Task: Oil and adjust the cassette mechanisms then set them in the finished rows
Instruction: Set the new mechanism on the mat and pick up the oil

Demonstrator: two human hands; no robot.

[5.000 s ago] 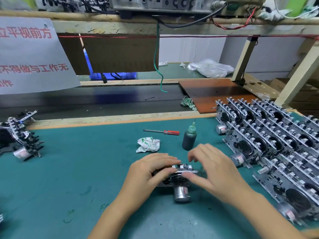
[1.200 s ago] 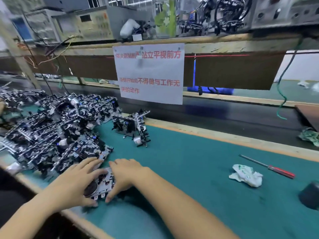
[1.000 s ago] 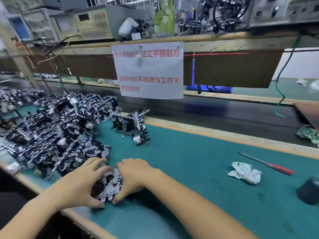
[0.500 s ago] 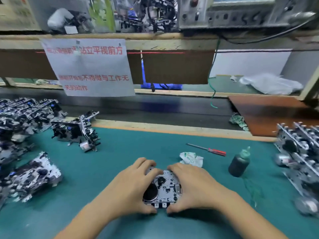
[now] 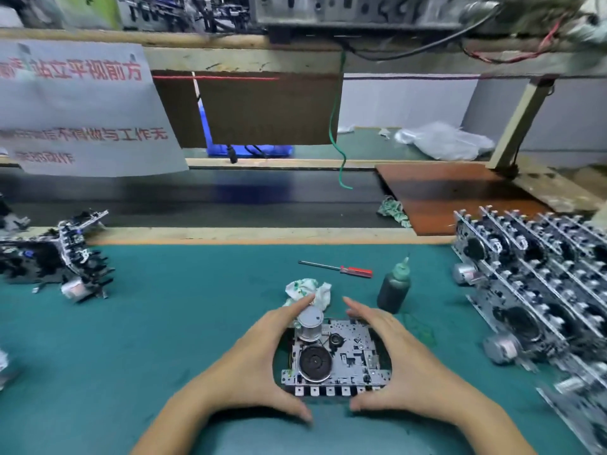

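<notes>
A cassette mechanism [image 5: 341,359] lies flat on the green mat in front of me, its black flywheel and silver motor facing up. My left hand [image 5: 253,359] holds its left side, fingers curved round by the motor and thumb at the near edge. My right hand [image 5: 404,359] holds its right side the same way. A dark oil bottle [image 5: 393,287] with a green nozzle stands just beyond my right hand. The finished rows [image 5: 538,284] of mechanisms stand on edge at the right.
A red-handled screwdriver [image 5: 338,268] and a crumpled white rag [image 5: 307,290] lie beyond the mechanism. More mechanisms [image 5: 62,257] sit at the left edge of the mat. A conveyor belt [image 5: 197,198] runs behind the mat's wooden rim, with a paper sign [image 5: 78,106] hanging above.
Both hands carried a mechanism from the pile at the left to the middle of the mat, and my view swung right with it. The mechanism now lies with its motor at the far side.
</notes>
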